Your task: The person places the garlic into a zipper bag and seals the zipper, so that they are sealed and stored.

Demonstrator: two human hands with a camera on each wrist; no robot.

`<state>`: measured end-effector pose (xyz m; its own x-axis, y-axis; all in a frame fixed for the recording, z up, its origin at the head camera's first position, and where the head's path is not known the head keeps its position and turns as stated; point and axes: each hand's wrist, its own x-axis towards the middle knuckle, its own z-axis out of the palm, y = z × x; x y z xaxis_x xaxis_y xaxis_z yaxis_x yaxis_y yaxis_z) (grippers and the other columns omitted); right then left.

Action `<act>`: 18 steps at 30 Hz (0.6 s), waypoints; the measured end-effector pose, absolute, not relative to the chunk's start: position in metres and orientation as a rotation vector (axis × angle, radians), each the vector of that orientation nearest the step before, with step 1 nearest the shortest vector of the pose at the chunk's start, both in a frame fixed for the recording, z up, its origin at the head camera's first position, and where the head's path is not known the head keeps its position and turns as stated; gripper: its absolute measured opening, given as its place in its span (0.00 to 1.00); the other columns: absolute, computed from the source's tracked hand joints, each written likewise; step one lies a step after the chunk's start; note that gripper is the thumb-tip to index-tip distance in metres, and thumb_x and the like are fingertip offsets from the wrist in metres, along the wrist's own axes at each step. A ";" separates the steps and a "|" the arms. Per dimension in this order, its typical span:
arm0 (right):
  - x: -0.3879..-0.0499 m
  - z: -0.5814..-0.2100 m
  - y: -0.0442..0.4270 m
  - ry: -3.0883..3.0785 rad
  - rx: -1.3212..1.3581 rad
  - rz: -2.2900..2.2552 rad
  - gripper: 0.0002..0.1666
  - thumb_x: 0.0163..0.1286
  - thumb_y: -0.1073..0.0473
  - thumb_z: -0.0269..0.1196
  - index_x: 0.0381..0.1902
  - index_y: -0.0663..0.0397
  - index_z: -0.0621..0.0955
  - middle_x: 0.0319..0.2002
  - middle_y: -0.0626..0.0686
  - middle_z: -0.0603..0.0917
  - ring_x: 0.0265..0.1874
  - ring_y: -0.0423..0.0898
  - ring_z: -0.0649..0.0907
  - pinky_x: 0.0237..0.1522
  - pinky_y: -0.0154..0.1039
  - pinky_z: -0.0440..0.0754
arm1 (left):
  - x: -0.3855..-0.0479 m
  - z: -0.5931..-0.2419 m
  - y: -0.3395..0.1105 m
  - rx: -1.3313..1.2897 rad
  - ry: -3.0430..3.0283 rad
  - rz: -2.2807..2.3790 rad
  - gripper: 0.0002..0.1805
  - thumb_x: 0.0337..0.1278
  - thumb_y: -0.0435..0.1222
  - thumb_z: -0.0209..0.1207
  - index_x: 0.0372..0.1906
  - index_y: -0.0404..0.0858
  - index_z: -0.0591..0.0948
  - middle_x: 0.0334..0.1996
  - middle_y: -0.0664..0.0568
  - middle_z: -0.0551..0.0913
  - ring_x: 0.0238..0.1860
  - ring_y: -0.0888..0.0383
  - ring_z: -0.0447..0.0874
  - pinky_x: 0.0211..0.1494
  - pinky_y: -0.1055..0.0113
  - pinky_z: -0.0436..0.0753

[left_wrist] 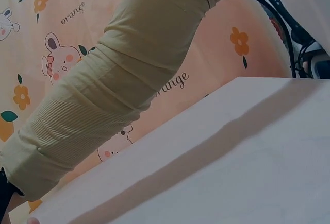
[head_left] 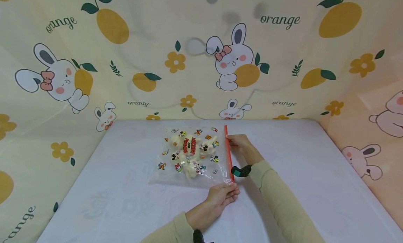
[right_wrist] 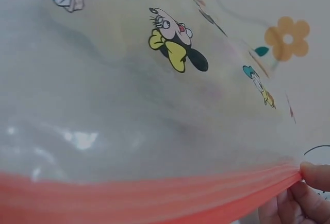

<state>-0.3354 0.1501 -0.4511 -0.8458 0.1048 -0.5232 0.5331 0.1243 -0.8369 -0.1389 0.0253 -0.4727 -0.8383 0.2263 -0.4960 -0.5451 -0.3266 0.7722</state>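
Observation:
A clear zip bag printed with cartoon characters has a red strip along its right edge. Pale, cream-coloured lumps show through the plastic; their kind is unclear. At the strip's near end, my left hand pinches the bag's corner. My right hand pinches the strip near its far end. From the right wrist, the red strip runs across the bottom, with the right hand's thumb and fingers gripping its end. In the left wrist view, only a fingertip shows at the bottom left corner.
Beneath the bag lies a white tabletop. A patterned cloth with rabbits and oranges hangs behind and at the sides. My right sleeve crosses the left wrist view, with a black cable beyond it.

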 end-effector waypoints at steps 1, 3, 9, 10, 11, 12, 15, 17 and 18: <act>-0.336 -0.451 0.150 2.074 0.627 -1.774 0.27 0.70 0.55 0.60 0.62 0.62 0.73 0.34 0.47 0.80 0.31 0.38 0.79 0.32 0.27 0.79 | -0.139 -0.472 0.025 -0.418 1.440 2.188 0.15 0.60 0.33 0.60 0.48 0.26 0.80 0.28 0.54 0.87 0.30 0.66 0.84 0.41 0.73 0.84; -0.336 -0.451 0.150 2.077 0.637 -1.782 0.27 0.70 0.55 0.60 0.62 0.63 0.73 0.34 0.47 0.81 0.30 0.38 0.79 0.31 0.26 0.79 | -0.138 -0.472 0.026 -0.423 1.435 2.186 0.15 0.60 0.33 0.61 0.48 0.26 0.80 0.28 0.54 0.87 0.30 0.66 0.84 0.41 0.73 0.85; -0.340 -0.453 0.150 2.058 0.624 -1.840 0.26 0.69 0.56 0.61 0.60 0.65 0.74 0.25 0.44 0.80 0.27 0.37 0.79 0.29 0.26 0.79 | -0.138 -0.471 0.027 -0.411 1.438 2.192 0.15 0.61 0.33 0.60 0.48 0.26 0.80 0.28 0.54 0.87 0.30 0.66 0.84 0.41 0.73 0.85; -0.340 -0.454 0.150 2.053 0.623 -1.848 0.26 0.69 0.56 0.60 0.60 0.65 0.74 0.25 0.44 0.80 0.27 0.37 0.79 0.29 0.26 0.79 | -0.138 -0.471 0.027 -0.410 1.437 2.192 0.15 0.61 0.33 0.60 0.47 0.26 0.80 0.28 0.54 0.87 0.30 0.66 0.84 0.41 0.73 0.85; -0.341 -0.454 0.150 2.048 0.624 -1.855 0.25 0.69 0.56 0.61 0.60 0.64 0.74 0.24 0.43 0.79 0.27 0.37 0.79 0.29 0.26 0.79 | -0.138 -0.471 0.027 -0.410 1.435 2.191 0.14 0.61 0.33 0.60 0.47 0.26 0.80 0.28 0.54 0.87 0.30 0.66 0.84 0.41 0.73 0.85; -0.341 -0.454 0.150 2.042 0.625 -1.865 0.25 0.69 0.56 0.61 0.59 0.64 0.75 0.23 0.43 0.79 0.26 0.37 0.78 0.29 0.26 0.78 | -0.138 -0.471 0.027 -0.412 1.435 2.189 0.14 0.61 0.33 0.60 0.47 0.26 0.80 0.28 0.54 0.87 0.30 0.66 0.84 0.41 0.73 0.85; -0.342 -0.455 0.149 2.019 0.639 -1.898 0.24 0.69 0.56 0.61 0.58 0.64 0.75 0.22 0.43 0.79 0.25 0.37 0.78 0.28 0.26 0.78 | -0.138 -0.472 0.027 -0.413 1.427 2.186 0.14 0.62 0.33 0.59 0.47 0.26 0.80 0.27 0.54 0.86 0.30 0.66 0.84 0.40 0.73 0.84; -0.342 -0.455 0.149 2.000 0.649 -1.919 0.24 0.69 0.56 0.61 0.58 0.64 0.75 0.20 0.42 0.78 0.24 0.37 0.78 0.28 0.26 0.78 | -0.138 -0.472 0.027 -0.420 1.420 2.178 0.14 0.62 0.33 0.59 0.47 0.26 0.80 0.26 0.54 0.86 0.29 0.66 0.83 0.40 0.73 0.84; -0.343 -0.455 0.149 1.993 0.653 -1.929 0.25 0.69 0.56 0.61 0.58 0.64 0.75 0.20 0.42 0.78 0.23 0.36 0.78 0.27 0.26 0.78 | -0.137 -0.472 0.027 -0.422 1.416 2.175 0.14 0.62 0.33 0.59 0.47 0.26 0.80 0.26 0.54 0.86 0.29 0.65 0.83 0.39 0.73 0.83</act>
<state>-0.3426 0.1495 -0.4553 -0.8547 0.1190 -0.5053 0.5089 -0.0002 -0.8608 -0.1372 0.0274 -0.4721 -0.8236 0.2434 -0.5123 -0.5670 -0.3288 0.7553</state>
